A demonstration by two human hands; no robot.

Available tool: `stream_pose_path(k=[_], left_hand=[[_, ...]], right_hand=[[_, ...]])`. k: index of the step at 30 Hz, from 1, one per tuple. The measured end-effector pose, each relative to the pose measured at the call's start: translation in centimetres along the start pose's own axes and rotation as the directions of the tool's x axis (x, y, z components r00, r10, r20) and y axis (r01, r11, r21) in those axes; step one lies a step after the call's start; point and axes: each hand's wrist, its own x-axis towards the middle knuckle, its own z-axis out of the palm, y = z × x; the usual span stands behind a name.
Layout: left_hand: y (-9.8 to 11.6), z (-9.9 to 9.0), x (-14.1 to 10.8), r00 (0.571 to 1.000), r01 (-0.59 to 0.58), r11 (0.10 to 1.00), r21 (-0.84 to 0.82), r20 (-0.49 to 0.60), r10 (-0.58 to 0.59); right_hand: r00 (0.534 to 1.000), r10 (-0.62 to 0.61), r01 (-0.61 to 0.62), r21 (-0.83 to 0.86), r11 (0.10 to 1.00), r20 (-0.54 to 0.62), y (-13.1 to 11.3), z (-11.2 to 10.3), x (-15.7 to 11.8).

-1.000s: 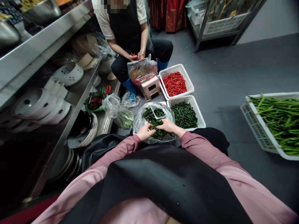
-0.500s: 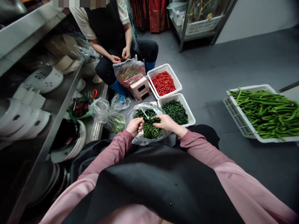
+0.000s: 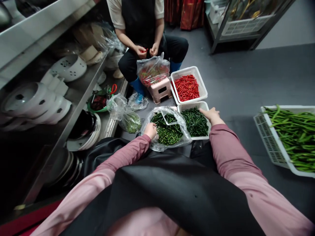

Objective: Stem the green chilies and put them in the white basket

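Note:
In the head view a clear plastic bag (image 3: 185,130) stands open in front of me, with green chillies and cut stem ends (image 3: 169,134) inside. My left hand (image 3: 150,130) is closed at the bag's left rim; whatever its fingers hold is hidden. Beyond the bag's right side sits a white basket (image 3: 205,105) of dark green chillies (image 3: 195,122). My right hand (image 3: 211,115) reaches over this basket's right edge, its fingers stretched toward the chillies, and nothing shows in it.
A white basket of red chillies (image 3: 187,88) lies behind the green one. Opposite sits a person (image 3: 140,26), hands at a bag (image 3: 154,70) on a pink stool (image 3: 161,90). Long green beans (image 3: 292,134) fill a basket at right. Shelves with dishes (image 3: 36,101) line the left.
My hands have parted. The right has gone from over the bag to the green chilli basket, its fingers now stretched; the left has drawn to the bag's left rim. The whole view has shifted.

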Motion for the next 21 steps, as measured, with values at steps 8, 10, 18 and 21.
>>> stream_pose_path(k=[8, 10, 18, 21], left_hand=[[1.2, 1.1, 6.3, 0.959, 0.186, 0.913, 0.363, 0.134, -0.249], [1.3, 1.4, 7.2, 0.946, 0.192, 0.903, 0.385, 0.173, -0.275], [1.1, 2.2, 6.8, 0.912, 0.293, 0.909, 0.296, 0.198, -0.358], [1.4, 2.2, 7.1, 0.911, 0.331, 0.91, 0.251, 0.166, -0.378]], right_hand=[[0.618, -0.782, 0.772, 0.123, 0.624, 0.081, -6.3, 1.7, -12.4], [0.543, -0.815, 0.837, -0.052, 0.545, 0.2, -6.4, 3.2, -14.8], [0.821, -0.425, 0.539, -0.274, 0.796, 0.381, -4.9, 6.2, -10.4], [0.89, -0.351, 0.394, -0.103, 0.913, 0.292, -5.2, 6.5, -8.0]])
